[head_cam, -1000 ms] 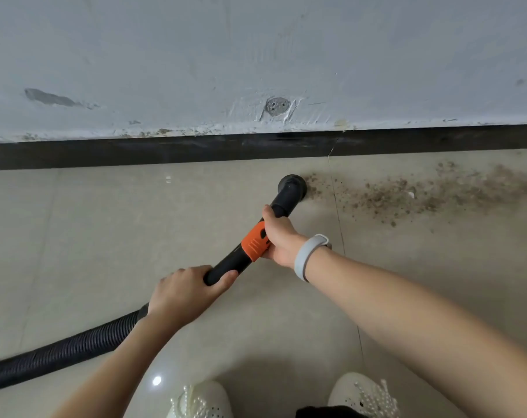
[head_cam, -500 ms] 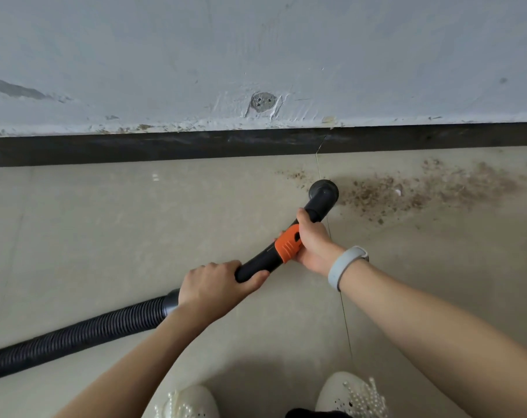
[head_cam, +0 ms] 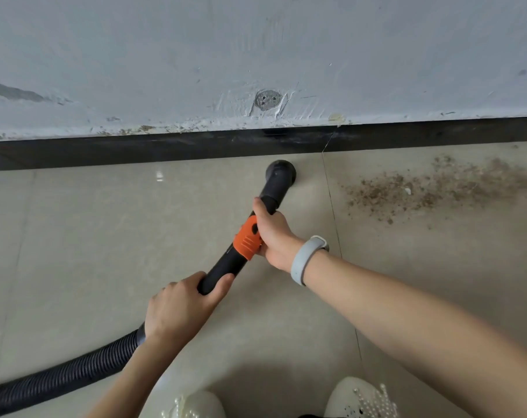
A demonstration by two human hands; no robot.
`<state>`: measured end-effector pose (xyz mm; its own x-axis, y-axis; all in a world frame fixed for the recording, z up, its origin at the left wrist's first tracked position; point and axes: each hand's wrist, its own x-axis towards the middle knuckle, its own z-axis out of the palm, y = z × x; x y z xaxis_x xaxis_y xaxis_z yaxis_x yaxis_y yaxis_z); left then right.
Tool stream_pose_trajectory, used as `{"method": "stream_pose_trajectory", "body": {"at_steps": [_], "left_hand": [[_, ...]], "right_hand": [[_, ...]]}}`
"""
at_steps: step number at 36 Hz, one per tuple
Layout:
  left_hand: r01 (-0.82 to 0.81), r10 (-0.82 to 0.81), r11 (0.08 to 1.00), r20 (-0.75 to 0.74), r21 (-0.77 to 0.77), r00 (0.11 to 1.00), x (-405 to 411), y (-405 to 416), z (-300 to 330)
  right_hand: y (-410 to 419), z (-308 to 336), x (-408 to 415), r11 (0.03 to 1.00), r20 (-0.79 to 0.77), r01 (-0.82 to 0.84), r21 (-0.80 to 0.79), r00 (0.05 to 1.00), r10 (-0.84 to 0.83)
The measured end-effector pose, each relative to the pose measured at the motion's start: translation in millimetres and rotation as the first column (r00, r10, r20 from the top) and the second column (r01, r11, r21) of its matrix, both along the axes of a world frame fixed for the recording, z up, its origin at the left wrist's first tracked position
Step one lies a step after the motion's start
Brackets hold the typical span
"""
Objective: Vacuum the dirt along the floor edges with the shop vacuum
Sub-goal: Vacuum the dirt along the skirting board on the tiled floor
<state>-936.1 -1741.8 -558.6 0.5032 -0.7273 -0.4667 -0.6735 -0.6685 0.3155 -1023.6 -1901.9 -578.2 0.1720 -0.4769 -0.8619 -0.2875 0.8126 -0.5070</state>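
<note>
A black vacuum wand with an orange collar points at the floor edge. Its round nozzle rests on the beige tile just in front of the dark baseboard. My right hand grips the wand at the orange collar. My left hand grips the wand's lower end where the ribbed black hose joins. A patch of brown dirt lies on the tile to the right of the nozzle, apart from it.
A rough grey-white wall with a patched hole rises above the baseboard. My two white shoes stand at the bottom edge. A tile joint runs between nozzle and dirt.
The nozzle has moved left and toward the baseboard, away from the dirt patch's left end. The small dirt specks left of the tile joint are gone.
</note>
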Motion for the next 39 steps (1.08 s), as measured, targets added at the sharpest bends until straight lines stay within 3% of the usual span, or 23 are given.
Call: {"method": "stream_pose_trajectory", "body": {"at_steps": [4,8,13,19,26,31,39], "left_hand": [[-0.103,0.102,0.994,-0.067,-0.023,0.993,10.5,-1.9,-0.4],[-0.097,0.099,0.995,-0.118,0.025,0.988,19.9,-12.4,-6.4],[-0.009,0.015,0.999,-0.135,0.043,0.991,14.4,-28.0,-9.5],[0.167,-0.163,0.984,-0.063,0.063,0.985,-10.2,-57.5,-8.4],[0.301,-0.302,0.951,-0.007,0.073,0.953,-23.0,-97.4,-2.4],[0.268,-0.270,0.962,0.050,0.048,0.962,-9.5,-76.3,3.6],[-0.013,0.012,1.000,0.045,0.019,0.999,42.1,10.1,-7.2]], "right_hand": [[2.7,4.4,15.1,0.997,0.145,0.057,0.052,0.987,-0.065],[-0.5,5.3,16.5,0.983,0.238,0.126,0.136,0.959,-0.155],[-9.9,1.8,4.2,0.977,0.181,0.176,0.116,0.964,-0.196],[-27.2,-1.9,-24.0,0.933,0.090,0.358,0.043,0.928,-0.361],[-54.1,6.7,-44.6,0.894,0.056,0.448,-0.021,0.893,-0.447],[-44.0,7.7,-26.4,0.913,0.105,0.405,0.042,0.907,-0.407],[14.8,1.7,52.7,0.985,0.173,0.138,0.109,0.973,-0.155]]}}
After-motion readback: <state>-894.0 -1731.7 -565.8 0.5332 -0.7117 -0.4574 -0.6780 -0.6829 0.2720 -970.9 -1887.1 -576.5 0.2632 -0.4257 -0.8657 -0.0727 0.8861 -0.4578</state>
